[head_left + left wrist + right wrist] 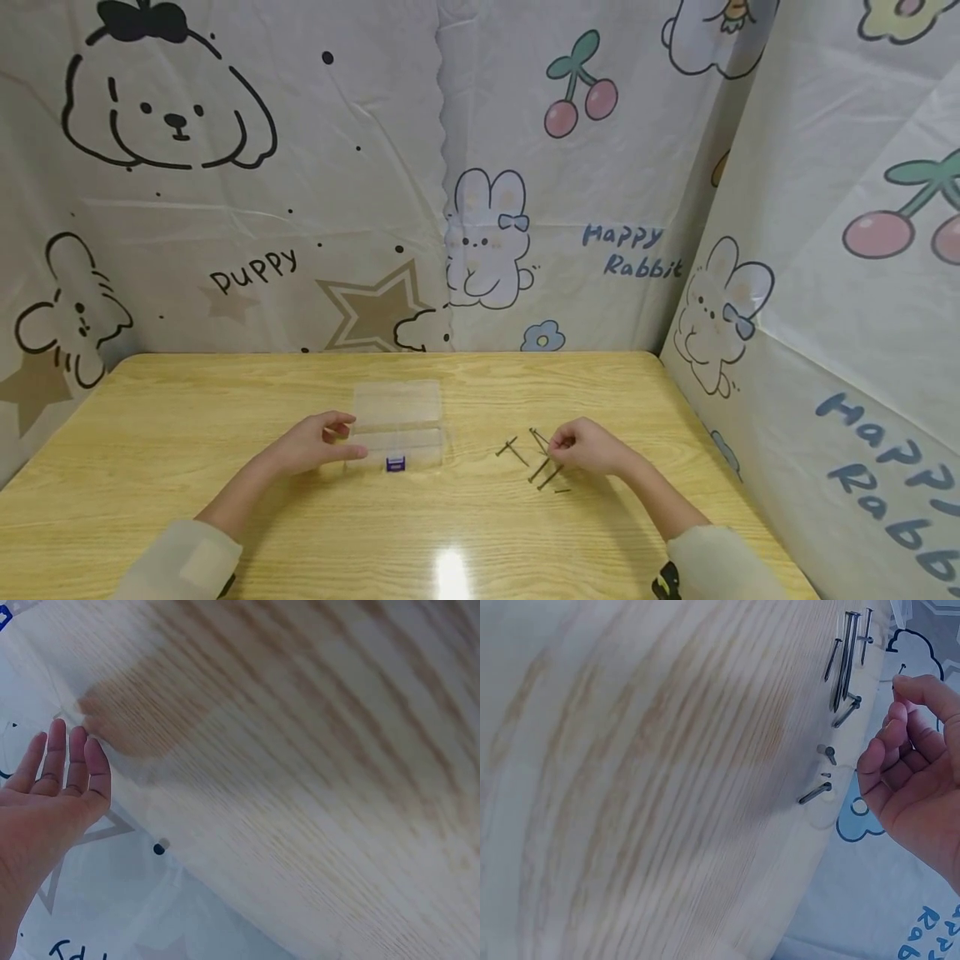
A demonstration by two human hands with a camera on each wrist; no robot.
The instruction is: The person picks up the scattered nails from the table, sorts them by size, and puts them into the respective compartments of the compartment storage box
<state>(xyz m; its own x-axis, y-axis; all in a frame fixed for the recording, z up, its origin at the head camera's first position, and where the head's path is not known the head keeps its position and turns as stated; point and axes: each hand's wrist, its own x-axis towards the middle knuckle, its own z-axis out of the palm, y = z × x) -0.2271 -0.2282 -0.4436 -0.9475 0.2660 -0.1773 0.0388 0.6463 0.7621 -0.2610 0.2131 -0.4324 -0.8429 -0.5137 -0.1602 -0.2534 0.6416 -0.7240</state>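
A clear plastic box (396, 406) with a purple latch (395, 464) lies with its lid laid back on the table. At its left side is my left hand (318, 442), fingers extended, the thumb over the front left corner; whether it presses the box I cannot tell. In the left wrist view the left hand (56, 795) shows nearly straight fingers. My right hand (588, 447) is over a loose group of metal nails (512, 448). Between thumb and index finger, the right hand (919, 742) pinches a small nail (902, 668); its lower part is hidden.
Several nails of different lengths (845, 667) lie scattered on the wooden table (300, 533), right of the box. A short nail (562, 491) lies nearest the front. Printed cloth (360, 183) hangs behind the table and along its right side.
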